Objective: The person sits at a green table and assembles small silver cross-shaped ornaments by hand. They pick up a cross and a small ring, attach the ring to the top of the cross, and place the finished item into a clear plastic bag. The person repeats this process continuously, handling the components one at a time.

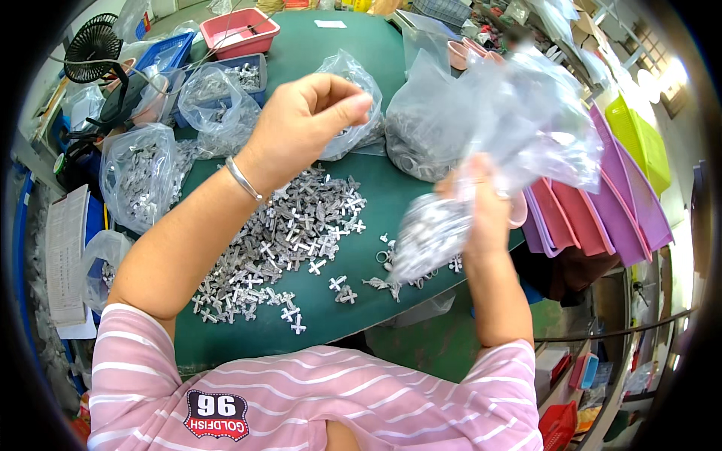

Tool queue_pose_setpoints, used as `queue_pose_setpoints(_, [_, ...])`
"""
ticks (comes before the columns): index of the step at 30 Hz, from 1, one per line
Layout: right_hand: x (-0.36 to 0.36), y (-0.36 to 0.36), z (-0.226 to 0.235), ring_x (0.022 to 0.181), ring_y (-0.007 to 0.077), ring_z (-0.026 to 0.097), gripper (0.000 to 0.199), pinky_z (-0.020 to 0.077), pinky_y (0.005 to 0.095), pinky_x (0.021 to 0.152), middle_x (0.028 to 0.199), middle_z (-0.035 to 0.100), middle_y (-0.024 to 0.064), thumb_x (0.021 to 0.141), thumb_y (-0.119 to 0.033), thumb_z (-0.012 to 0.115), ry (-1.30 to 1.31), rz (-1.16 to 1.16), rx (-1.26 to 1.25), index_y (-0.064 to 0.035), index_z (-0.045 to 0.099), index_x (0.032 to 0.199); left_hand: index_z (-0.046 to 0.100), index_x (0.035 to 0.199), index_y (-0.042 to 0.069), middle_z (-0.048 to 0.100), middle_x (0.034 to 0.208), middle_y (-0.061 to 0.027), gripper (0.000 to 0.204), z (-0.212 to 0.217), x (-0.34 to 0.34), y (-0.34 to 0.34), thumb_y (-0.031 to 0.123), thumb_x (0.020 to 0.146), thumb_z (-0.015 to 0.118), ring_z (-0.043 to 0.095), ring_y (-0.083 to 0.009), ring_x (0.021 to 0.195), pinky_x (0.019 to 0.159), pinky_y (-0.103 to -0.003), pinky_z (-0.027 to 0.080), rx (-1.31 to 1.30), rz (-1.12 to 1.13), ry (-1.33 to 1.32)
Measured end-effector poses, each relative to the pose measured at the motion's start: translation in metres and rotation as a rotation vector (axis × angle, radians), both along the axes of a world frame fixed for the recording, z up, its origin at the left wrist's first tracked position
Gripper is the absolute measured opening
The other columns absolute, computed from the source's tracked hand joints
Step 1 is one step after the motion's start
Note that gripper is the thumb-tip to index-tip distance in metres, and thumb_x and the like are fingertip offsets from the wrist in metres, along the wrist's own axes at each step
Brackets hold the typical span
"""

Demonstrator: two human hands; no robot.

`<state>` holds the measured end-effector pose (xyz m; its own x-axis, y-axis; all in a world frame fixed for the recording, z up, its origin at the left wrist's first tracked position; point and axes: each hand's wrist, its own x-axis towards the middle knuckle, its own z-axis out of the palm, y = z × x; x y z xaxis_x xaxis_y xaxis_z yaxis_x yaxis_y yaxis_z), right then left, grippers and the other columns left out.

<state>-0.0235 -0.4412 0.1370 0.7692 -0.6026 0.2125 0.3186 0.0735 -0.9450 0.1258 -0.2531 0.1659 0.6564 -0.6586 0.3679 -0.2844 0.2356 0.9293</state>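
Note:
My right hand (481, 199) grips the neck of a clear plastic bag (432, 237) that bulges with small silvery pieces. The bag's loose top flares up and to the right, blurred by motion. Above the table my left hand (320, 113) is raised, its fingers curled with the thumb against them. Whether anything thin is pinched there cannot be made out. Below it spreads a heap of small grey metal crosses (293, 229) on the green table (301, 334). A few crosses lie apart near the front edge, and several rings and leaf-like metal pieces (395, 282) sit under the held bag.
Open bags of metal parts (139, 177) stand at the left, and a large filled bag (421, 135) at the back right. Behind are a blue bin (259, 79), a pink basin (241, 34) and a black fan (94, 49). Purple and red trays (594, 199) lean at the right.

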Motion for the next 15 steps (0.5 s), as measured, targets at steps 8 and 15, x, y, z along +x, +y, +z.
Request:
queue_pose_setpoints(8, [0.004,-0.092,0.042,0.072,0.0192,0.059,0.025,0.0501,0.0331,0.065,0.083,0.058,0.0087,0.094,-0.025,0.047,-0.252,-0.172,0.166,-0.0008,0.055,0.094,0.049,0.116,0.002,0.050,0.120,-0.0130,0.045,-0.022,-0.022,-0.059,0.010,0.076,0.067,0.060,-0.0221,0.095,0.079,-0.031,0.049,0.149,0.034,-0.562])
queue_pose_setpoints(15, [0.098,-0.108,0.110,0.097,0.0319,0.059,0.038,0.0455,0.0480,0.089,0.108,0.059,0.0146,0.098,-0.030,0.031,-0.293,0.103,0.267,-0.0005,0.052,0.109,0.055,0.109,0.004,0.051,0.117,-0.0178,0.039,0.003,0.054,-0.156,0.013,0.072,0.065,0.054,-0.0336,0.103,0.088,-0.039,0.045,0.621,0.103,-0.970])
